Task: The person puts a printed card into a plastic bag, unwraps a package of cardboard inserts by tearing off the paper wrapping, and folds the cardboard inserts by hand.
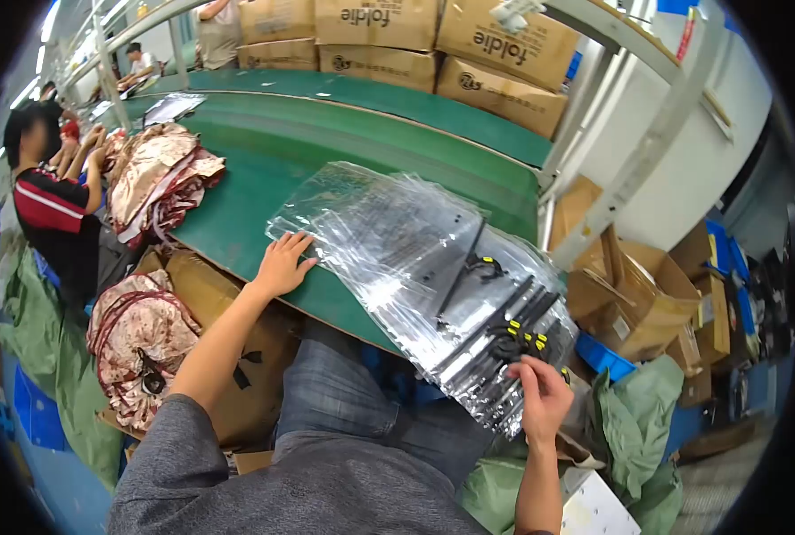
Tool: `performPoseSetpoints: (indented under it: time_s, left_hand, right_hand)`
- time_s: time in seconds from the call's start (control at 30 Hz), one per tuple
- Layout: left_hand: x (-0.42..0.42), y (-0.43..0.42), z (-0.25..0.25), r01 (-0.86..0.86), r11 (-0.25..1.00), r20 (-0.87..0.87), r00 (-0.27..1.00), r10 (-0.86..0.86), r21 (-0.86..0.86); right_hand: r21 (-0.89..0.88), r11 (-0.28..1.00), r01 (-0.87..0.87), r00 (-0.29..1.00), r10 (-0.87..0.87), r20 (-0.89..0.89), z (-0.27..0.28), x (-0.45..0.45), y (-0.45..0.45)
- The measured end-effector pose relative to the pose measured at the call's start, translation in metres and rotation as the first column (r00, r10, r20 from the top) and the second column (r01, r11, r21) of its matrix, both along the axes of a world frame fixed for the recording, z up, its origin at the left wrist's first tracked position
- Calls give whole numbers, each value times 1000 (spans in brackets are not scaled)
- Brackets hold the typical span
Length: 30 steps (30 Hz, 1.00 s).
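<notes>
A stack of clear plastic bags (362, 209) lies fanned out on the green table. My left hand (283, 265) rests flat, fingers spread, at the stack's left edge. Near the right end of the bags is a cluster of small black pieces with yellow marks (515, 341). My right hand (545, 397) is there, thumb and fingertips pinched at the lower side of that cluster. Its grip seems to be on one black piece, partly hidden by the fingers. Another black piece with a yellow mark (484, 265) lies by itself on the bags, beside a thin dark strip (460, 275).
The green table (237, 214) runs across, with cartons (375, 25) stacked behind it. Folded patterned fabric (152, 174) lies at left, near a co-worker (54, 214). More fabric (139, 343) sits below. A metal post (638, 169), open boxes (629, 299) and a blue bin (602, 357) stand right.
</notes>
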<state>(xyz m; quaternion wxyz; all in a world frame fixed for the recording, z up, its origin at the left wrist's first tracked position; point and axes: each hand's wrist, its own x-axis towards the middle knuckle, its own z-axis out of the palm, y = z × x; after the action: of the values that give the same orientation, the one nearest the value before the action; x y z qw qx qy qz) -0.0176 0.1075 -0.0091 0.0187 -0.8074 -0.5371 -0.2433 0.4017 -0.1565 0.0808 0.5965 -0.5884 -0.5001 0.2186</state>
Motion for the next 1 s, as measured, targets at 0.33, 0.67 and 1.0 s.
performPoseSetpoints:
  time_s: [0.33, 0.67, 1.0]
  left_hand:
    - [-19, -20, 0, 105, 991, 68, 993, -99, -82]
    - [-9, -28, -2, 85, 996, 112, 990, -80, -34]
    - [26, -17, 18, 202, 967, 240, 957, -161, -156]
  right_hand:
    - [-80, 988, -133, 639, 147, 755, 17, -1, 142]
    - [-535, 796, 285, 544, 325, 773, 0, -9, 293]
    - [-474, 881, -15, 989, 84, 125, 17, 37, 201]
